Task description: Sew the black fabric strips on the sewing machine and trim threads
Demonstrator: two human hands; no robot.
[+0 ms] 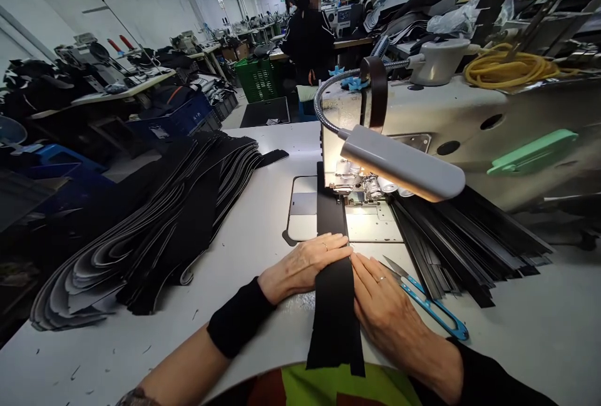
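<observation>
Seated at a white counter (pixel 539 331), sewing machine (pixel 469 124) ahead. A black fabric strip (pixel 334 293) runs from the person's lap straight up to the presser foot (pixel 350 190), lying flat on the counter.

Left hand (pixel 305 265): palm down, wrist in a black cuff, forearm angled in from lower left. Fingers extended and together, laid flat across the strip's left edge, pressing rather than gripping.

Right hand (pixel 380 303): palm down on the strip's right edge, forearm coming from lower right in a dark sleeve. Fingers straight, tips touching the fabric just beside the left hand's fingertips. Ring on one finger.

Blue-handled snips (pixel 429 306) lie on the counter just right of the right hand. Stack of cut black pieces (pixel 154 237) to the left; bundle of narrow black strips (pixel 469 246) to the right. Gooseneck lamp (pixel 401 165) lit over the needle area.
</observation>
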